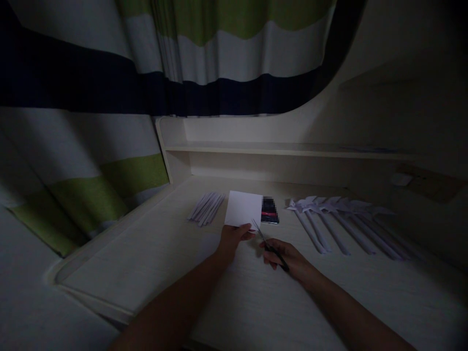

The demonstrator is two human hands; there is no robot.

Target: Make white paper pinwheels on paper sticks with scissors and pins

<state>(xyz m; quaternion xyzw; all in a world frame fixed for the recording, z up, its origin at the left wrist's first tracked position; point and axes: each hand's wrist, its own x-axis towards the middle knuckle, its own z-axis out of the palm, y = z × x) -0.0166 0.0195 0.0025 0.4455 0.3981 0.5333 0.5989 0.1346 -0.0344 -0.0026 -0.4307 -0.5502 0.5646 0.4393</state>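
Left hand: your left hand [231,240] pinches the white paper sheet [243,208] by its lower edge, just above the surface [256,302].
Right hand: your right hand [288,258] is closed around scissors [268,246] — blades slightly parted at the sheet's corner.
Either side: folded paper strips [206,207] — paper pinwheels [336,219].

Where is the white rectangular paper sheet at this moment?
In the head view, the white rectangular paper sheet is near the desk's middle, held at its lower edge by the left hand, beside the dark-handled scissors in the right hand.

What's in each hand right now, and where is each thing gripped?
Left hand pinches the white paper sheet at its near edge. Right hand holds scissors by the handles, blades at the paper's edge.
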